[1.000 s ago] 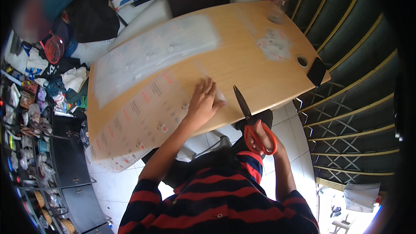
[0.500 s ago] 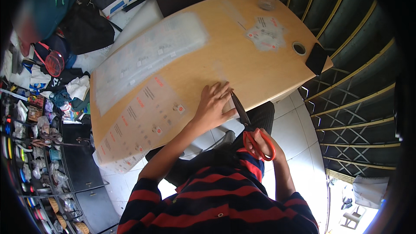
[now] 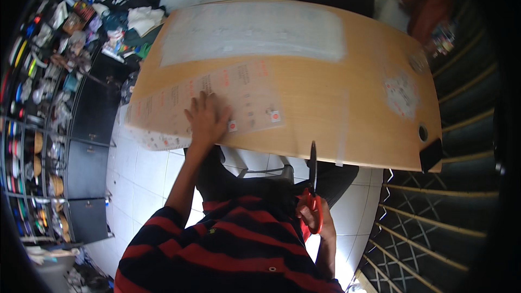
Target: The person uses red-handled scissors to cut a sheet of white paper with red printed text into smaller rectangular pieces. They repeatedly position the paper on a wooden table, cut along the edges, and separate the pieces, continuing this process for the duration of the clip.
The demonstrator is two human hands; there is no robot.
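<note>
My left hand (image 3: 207, 120) is over the printed translucent sheet (image 3: 241, 92) at the near left of the table, fingers apart and slightly smeared by motion. That sheet hangs a little past the table's front edge. In my right hand (image 3: 309, 214) are scissors (image 3: 313, 184) with red handles and dark blades, held upright just in front of the near edge. The blades look closed together. A narrow translucent strip (image 3: 342, 130) lies on the tabletop and reaches down over the front edge, right of the scissors.
A wooden table (image 3: 309, 97) carries a large whitish plastic sheet (image 3: 252, 30) at its far side. To the right are a small printed plastic piece (image 3: 402, 95), a tape roll (image 3: 423, 132), a dark phone-like slab (image 3: 432, 155) and a clear bottle (image 3: 420, 62). Loaded shelves (image 3: 49, 108) stand left.
My left hand has left the strip by the front edge and moved left to the printed sheet. The scissors have drawn back from the table and now point upright. The view has turned left.
</note>
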